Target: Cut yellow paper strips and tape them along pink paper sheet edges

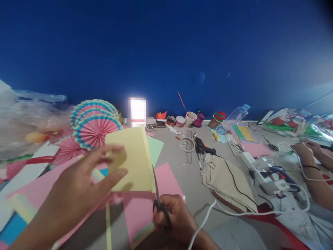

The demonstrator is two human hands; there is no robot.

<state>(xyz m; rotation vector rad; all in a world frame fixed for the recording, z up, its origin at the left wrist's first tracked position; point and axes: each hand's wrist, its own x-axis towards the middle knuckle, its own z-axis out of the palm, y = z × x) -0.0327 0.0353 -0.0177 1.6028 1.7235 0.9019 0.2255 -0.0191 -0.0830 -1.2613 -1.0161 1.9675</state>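
Note:
My right hand (175, 213) is closed around the handles of a pair of scissors (162, 211). Their blades run up along the right edge of a pale yellow sheet of paper (132, 163), where a narrow strip stands slightly apart. In front of the sheet's left side is my left hand (91, 177), with thumb and fingers spread and the fingertips blurred. Shadows of the fingers fall on the yellow sheet; whether they touch it I cannot tell. Pink paper (137, 211) lies beneath, and a green sheet (154, 149) shows behind.
Pleated paper fans (97, 125) stand at the left near plastic wrapping (33, 114). A glue gun (204, 147), a metal ruler (189, 152) and a folded cloth (226, 180) lie right of centre. A white cable (249, 213) crosses toward a power strip (253, 166) and another person's hands (304, 151).

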